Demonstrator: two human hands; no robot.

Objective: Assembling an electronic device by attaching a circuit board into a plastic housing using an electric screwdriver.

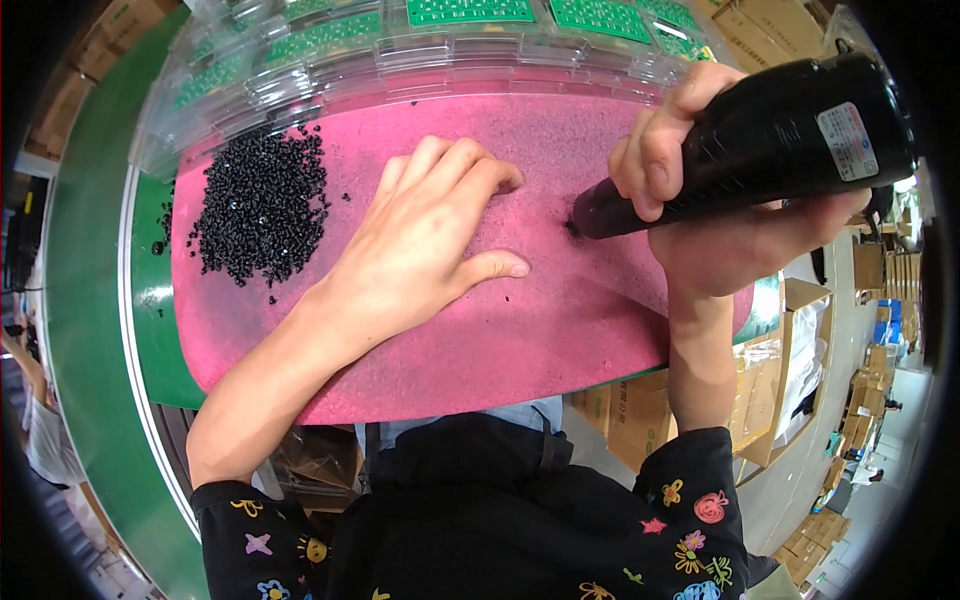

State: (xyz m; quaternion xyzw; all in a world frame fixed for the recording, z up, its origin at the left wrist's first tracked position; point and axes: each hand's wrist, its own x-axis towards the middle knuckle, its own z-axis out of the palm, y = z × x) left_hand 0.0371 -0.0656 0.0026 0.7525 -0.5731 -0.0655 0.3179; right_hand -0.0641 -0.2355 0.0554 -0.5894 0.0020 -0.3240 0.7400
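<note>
A black electric screwdriver (770, 135) with a pale label is gripped in my right hand (690, 180), fingers and thumb around its narrower front part. It tilts down to the left, its nose close to a dark worn spot on the pink mat (480, 355); whether it touches cannot be made out. My left hand (425, 230) rests over the middle of the mat, fingers loosely bent and thumb spread apart, with nothing visible in it. To its left lies a heap of small black screws (262, 205).
Stacked clear plastic trays (400, 60) with green circuit boards (470, 10) stand along the mat's far edge. The green tabletop (110, 420) extends left. Cardboard boxes (640, 415) sit below at the right. A few loose screws lie around the heap.
</note>
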